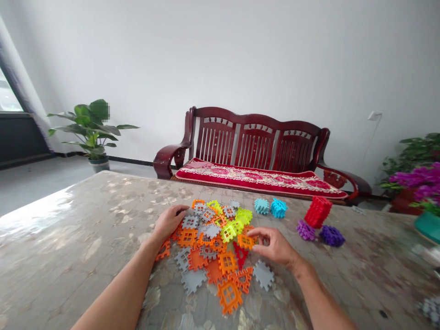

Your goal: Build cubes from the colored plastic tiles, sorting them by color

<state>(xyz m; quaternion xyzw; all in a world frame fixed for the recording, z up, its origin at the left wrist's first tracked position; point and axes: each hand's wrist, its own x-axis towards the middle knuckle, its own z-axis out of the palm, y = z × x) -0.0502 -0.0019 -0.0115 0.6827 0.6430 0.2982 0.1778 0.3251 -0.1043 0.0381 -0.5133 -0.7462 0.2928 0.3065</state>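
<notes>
Pale walls [257,59] enclose the room, and a dark-red wooden bench [256,142] with a red floral seat cover [261,178] stands beyond the far edge of a patterned table [103,238]. Near the table's far left corner, a potted leafy plant [92,130] stands on the floor. Between the person's forearms, well in from the table's left edge, lies a loose, overlapping pile of notched plastic tiles [215,272], in orange, grey, lime and red, many with window-like openings.

At the pile's left side rests the left hand [169,222], fingers curled toward the tiles; whether it grasps one I cannot tell. On the other side, the right hand [275,245] has thumb and fingers at the outer edge of an orange window tile [246,240]; whether they pinch it or merely touch it is unclear. Just outside the pile, nearer the person, lies a solid grey tile [263,275].

Toward the far edge sit a light-blue stack [261,206] and a brighter blue stack [278,208]; farther right, a tall red stack [318,211] leans beside a violet stack [305,230] and a dark purple stack [332,236]. Magenta flowers [422,181] rise at the right.
</notes>
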